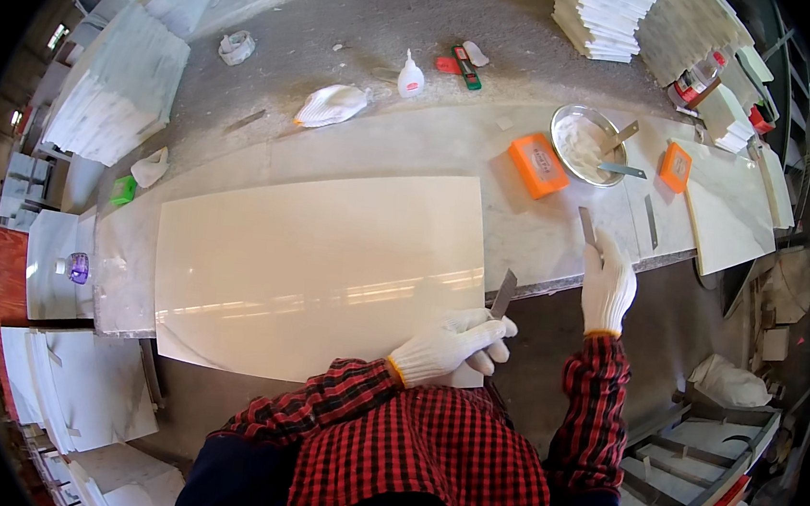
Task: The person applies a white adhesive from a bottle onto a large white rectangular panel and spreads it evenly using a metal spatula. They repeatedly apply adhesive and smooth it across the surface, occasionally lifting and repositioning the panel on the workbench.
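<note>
White gloves cover both my hands. My left hand (452, 344) is over the near right corner of a glossy cream stone slab (317, 265), its fingers closed on a flat metal scraper blade (505, 293) that points up. Off the table's front edge, to the right of the slab, my right hand (608, 288) grips a second thin scraper blade (587, 227) between thumb and fingers. Beyond that hand stands a metal bowl (555, 143) of whitish paste (583, 145), with two scrapers (622, 169) resting in it.
Orange boxes (538, 165) flank the bowl, and a loose blade (650, 222) lies near the edge. Farther back are a white glove (333, 105), a squeeze bottle (411, 77) and a green-black cutter (466, 68). Stacked stone tiles (121, 84) rise at left, more tiles (604, 20) at back right.
</note>
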`<state>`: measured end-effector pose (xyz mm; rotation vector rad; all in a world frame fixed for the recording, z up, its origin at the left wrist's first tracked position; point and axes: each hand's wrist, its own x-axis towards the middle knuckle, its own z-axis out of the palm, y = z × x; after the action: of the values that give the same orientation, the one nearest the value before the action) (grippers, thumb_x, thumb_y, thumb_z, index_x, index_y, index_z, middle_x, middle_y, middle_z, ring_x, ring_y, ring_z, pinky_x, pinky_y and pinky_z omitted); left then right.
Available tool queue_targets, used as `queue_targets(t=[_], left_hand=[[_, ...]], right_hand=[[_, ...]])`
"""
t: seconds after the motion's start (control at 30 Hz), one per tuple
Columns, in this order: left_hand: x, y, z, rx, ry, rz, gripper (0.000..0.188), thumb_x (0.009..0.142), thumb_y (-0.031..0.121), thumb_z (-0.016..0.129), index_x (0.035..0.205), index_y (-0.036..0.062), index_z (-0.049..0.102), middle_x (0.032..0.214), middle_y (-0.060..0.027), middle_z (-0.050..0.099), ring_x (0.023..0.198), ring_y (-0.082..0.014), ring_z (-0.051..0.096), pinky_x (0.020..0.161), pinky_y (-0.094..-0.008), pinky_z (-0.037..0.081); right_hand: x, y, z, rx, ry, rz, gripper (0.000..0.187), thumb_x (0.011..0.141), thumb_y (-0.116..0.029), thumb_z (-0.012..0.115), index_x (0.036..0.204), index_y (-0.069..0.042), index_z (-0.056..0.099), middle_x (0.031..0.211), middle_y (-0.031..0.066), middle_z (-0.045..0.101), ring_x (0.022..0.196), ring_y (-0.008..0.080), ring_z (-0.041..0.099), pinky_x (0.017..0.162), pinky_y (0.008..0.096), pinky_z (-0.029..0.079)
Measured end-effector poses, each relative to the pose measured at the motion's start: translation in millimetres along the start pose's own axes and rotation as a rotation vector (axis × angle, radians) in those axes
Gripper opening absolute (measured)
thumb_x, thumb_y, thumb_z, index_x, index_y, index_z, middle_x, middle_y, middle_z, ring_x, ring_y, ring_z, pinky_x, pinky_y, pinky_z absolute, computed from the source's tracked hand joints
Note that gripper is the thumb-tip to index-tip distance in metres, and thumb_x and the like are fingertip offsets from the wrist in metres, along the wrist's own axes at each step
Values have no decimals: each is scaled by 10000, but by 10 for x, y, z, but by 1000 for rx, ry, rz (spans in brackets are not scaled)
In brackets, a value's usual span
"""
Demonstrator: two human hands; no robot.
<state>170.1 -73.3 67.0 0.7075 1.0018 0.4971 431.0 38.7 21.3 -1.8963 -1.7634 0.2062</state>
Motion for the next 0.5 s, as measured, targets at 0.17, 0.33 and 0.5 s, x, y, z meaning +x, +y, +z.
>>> queue_targets(t=[0.17, 0.33, 0.5], left_hand=[[-30, -168, -110, -118, 50, 80, 360, 1094, 293, 580, 1315, 25, 677, 1043, -76, 735, 872, -128, 685, 800, -280, 572], [11, -231, -186, 13, -80, -41, 328, 1079, 295, 612, 1172, -2, 714, 991, -88, 755, 846, -129, 706, 774, -283, 589], [-94, -98, -233, 203, -257, -49, 297, 1100, 248, 563, 1124, -8, 712, 1070, -119, 778, 853, -154, 753, 751, -271, 606]], right_hand=[[-392, -368, -142, 21, -5, -128, 295, 952, -199, 711, 1198, -40, 742, 1127, 172, 736, 1015, 350, 701, 871, 426, 553], [-1227, -905, -406, 817, -624, 395, 320, 997, -167, 683, 1242, 35, 715, 1084, 82, 743, 948, 135, 676, 830, 310, 539], [-1441, -1011, -434, 1121, -382, 766, 342, 1036, -190, 627, 1233, 83, 692, 1018, 65, 720, 843, 116, 627, 804, 280, 511]])
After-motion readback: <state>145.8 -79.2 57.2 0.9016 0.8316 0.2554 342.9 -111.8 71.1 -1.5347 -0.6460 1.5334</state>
